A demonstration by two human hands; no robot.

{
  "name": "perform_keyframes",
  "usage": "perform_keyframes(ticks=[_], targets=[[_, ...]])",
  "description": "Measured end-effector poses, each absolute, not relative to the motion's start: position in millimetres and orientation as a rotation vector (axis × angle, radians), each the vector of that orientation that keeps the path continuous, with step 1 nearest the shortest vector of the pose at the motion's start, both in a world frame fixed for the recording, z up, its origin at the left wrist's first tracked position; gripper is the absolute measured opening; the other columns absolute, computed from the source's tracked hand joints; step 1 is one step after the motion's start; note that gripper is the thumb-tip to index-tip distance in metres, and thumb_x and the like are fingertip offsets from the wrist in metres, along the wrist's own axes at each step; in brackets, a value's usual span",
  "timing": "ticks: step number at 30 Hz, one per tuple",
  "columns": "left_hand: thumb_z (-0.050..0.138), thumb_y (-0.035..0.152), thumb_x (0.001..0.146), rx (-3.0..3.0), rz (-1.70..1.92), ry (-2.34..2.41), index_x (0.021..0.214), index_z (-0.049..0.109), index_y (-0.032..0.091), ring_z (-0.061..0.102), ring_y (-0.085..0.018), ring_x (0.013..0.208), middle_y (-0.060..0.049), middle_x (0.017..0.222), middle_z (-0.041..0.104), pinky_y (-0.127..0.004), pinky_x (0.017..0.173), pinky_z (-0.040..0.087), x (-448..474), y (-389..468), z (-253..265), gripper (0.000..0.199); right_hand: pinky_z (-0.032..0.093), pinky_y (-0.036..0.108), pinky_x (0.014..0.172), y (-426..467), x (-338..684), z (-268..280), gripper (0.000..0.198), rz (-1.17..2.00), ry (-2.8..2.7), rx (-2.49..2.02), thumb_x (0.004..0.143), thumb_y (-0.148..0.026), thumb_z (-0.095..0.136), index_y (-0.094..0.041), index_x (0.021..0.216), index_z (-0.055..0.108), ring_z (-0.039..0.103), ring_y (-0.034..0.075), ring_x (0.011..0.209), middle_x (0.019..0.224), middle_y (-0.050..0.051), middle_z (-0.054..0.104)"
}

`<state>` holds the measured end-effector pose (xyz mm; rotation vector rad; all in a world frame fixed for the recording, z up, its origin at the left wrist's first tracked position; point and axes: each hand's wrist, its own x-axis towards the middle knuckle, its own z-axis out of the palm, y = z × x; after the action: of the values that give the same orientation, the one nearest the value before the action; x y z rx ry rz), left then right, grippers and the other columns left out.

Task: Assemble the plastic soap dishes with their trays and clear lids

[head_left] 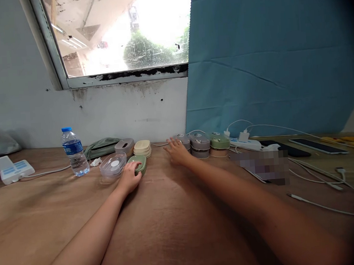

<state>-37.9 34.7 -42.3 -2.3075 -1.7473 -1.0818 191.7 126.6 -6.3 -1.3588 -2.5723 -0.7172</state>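
Note:
My left hand (131, 177) curves around the near left side of a small green plastic box (142, 160), thumb and fingers against it. Part of that box is hidden by the hand. Spread fingers of my right hand (177, 152) reach toward a grey lidded box (184, 140) at the back, partly covering it; whether they touch it I cannot tell. Next to that box stand stacked grey boxes (199, 140) and a green-lidded stack (219, 140). Beyond the left hand are a clear plastic container (113, 164), cream boxes (142, 147) and a grey box with a slot (124, 146).
A water bottle (74, 152) and a green pouch (102, 147) stand to the left, near a power strip (16, 172). On the right lie another power strip (246, 143), white cables (320, 209), a phone (318, 146) and a blurred-out patch. A wall and blue cloth (259, 62) close off the back.

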Motion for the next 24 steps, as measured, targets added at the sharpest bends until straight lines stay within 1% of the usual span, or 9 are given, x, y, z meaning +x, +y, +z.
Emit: perform_keyframes(ticks=[3,6,9,11,13,15,17,24], targets=[[0.048,0.014,0.068,-2.365,-1.025,-1.787,0.106,0.054,0.016,0.053,-0.023,0.098,-0.009,0.103,0.060,-0.037,0.088,0.039,-39,36,-45,0.038,0.025,0.038,0.097,123,161,-9,0.050,-0.615,-2.570,-1.308,0.077,-0.025,0.048,-0.014,0.125,0.039,0.032,0.026,0.122,0.132,0.014,0.038],[0.049,0.014,0.067,-2.408,-1.033,-1.795,0.106,0.055,0.017,0.055,-0.022,0.096,-0.009,0.101,0.062,-0.036,0.088,0.039,-36,35,-46,0.039,0.036,0.034,0.090,126,127,-16,0.050,-0.515,-2.523,-1.315,0.081,-0.026,0.044,-0.017,0.129,0.032,0.043,0.024,0.113,0.132,0.013,0.039],[0.049,0.013,0.067,-2.406,-1.068,-1.807,0.103,0.056,0.018,0.056,-0.023,0.094,-0.009,0.099,0.063,-0.036,0.087,0.040,-32,33,-46,0.037,0.040,0.036,0.087,134,98,-21,0.046,-0.444,-2.454,-1.351,0.086,-0.026,0.041,-0.020,0.130,0.029,0.046,0.022,0.110,0.134,0.010,0.035],[0.051,0.014,0.067,-2.393,-1.090,-1.807,0.100,0.058,0.019,0.057,-0.023,0.093,-0.008,0.097,0.064,-0.036,0.086,0.040,-31,33,-45,0.035,0.041,0.040,0.086,140,85,-22,0.040,-0.412,-2.410,-1.384,0.087,-0.028,0.042,-0.020,0.126,0.035,0.048,0.022,0.106,0.130,0.010,0.038],[0.054,0.016,0.066,-2.385,-1.118,-1.806,0.097,0.059,0.019,0.057,-0.023,0.091,-0.008,0.094,0.064,-0.035,0.084,0.041,-31,33,-46,0.031,0.043,0.042,0.083,146,78,-22,0.035,-0.393,-2.383,-1.413,0.087,-0.029,0.046,-0.018,0.119,0.043,0.051,0.021,0.101,0.122,0.009,0.045],[0.055,0.018,0.066,-2.392,-1.152,-1.796,0.093,0.059,0.019,0.058,-0.022,0.088,-0.008,0.091,0.065,-0.034,0.082,0.042,-31,34,-46,0.028,0.046,0.039,0.079,151,74,-21,0.029,-0.382,-2.384,-1.427,0.086,-0.028,0.048,-0.016,0.112,0.048,0.054,0.019,0.095,0.114,0.008,0.051],[0.055,0.018,0.067,-2.404,-1.176,-1.786,0.090,0.060,0.019,0.059,-0.022,0.086,-0.007,0.090,0.065,-0.033,0.079,0.043,-30,34,-46,0.024,0.048,0.037,0.076,154,73,-19,0.026,-0.376,-2.408,-1.423,0.086,-0.028,0.047,-0.015,0.109,0.050,0.056,0.017,0.091,0.109,0.007,0.054],[0.054,0.016,0.067,-2.396,-1.188,-1.775,0.087,0.060,0.020,0.059,-0.022,0.087,-0.007,0.090,0.065,-0.034,0.079,0.042,-27,32,-44,0.021,0.049,0.036,0.074,155,75,-3,0.026,-0.450,-2.492,-1.246,0.086,-0.028,0.048,-0.015,0.107,0.051,0.057,0.016,0.088,0.105,0.006,0.055]])
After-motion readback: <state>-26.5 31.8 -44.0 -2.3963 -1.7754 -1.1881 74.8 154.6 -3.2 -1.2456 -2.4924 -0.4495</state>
